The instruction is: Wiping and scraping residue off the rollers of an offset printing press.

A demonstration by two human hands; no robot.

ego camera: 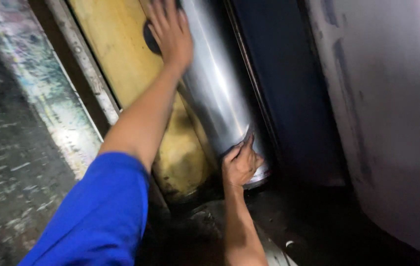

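At the near end of the steel roller [215, 93], the right hand [241, 164] has its fingers [233, 152] curled against the shiny surface, thumb and fingertips pressed onto the metal just above the roller's dull end collar [258, 176]. Whether they pinch something thin there cannot be told. Higher up, the left hand [170, 30] lies flat with its fingers spread and released, palm resting across the roller's left edge and onto the yellow panel [121, 54] beside it. It partly covers a dark round hole [150, 38] in that panel. The left forearm runs down from there to a blue sleeve [99, 216] in the near foreground.

The roller stands slanted through the middle of the view, tight between the yellow panel on its left and a dark blue frame member [289, 88] on its right. Further right a large pale grey cylinder [392, 113] fills the edge of the view, smudged with darker marks. Left of the yellow panel runs a grey metal rail [84, 64], then a scuffed, paint-flecked floor strip [37, 98]. Below the roller's end, the space is dark and grimy, with little detail to be made out.
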